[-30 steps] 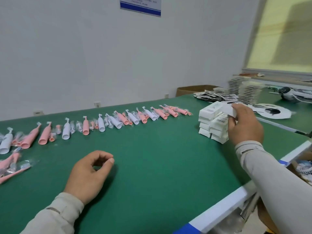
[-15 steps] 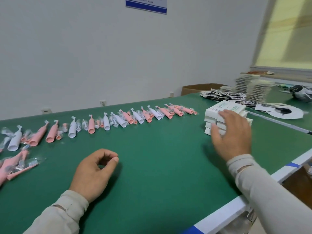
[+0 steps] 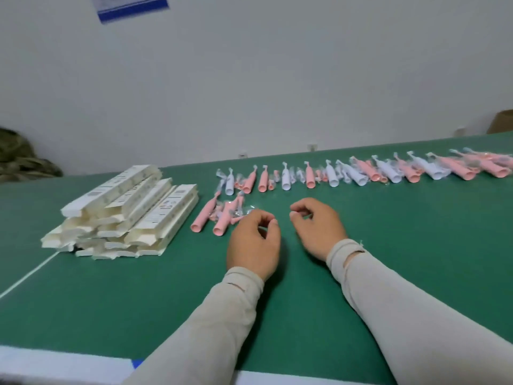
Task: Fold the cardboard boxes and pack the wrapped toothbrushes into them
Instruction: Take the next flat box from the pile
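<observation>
A pile of white cardboard boxes, lying long and flat with open ends, sits on the green table at the left. Wrapped pink and white toothbrushes run in a row along the far side. Two more wrapped pink toothbrushes lie just left of my left hand. That hand rests on the table, fingers loosely curled, holding nothing. My right hand rests close beside it, also loosely curled and empty.
A camouflage cloth lies beyond the table at the far left. A brown carton shows at the far right edge. The table's white front edge runs along the bottom. A white wall stands behind the table.
My head has turned left. My right hand left the stack of packed boxes at the right and came to rest beside my left hand. The pile of flat boxes has come into view.
</observation>
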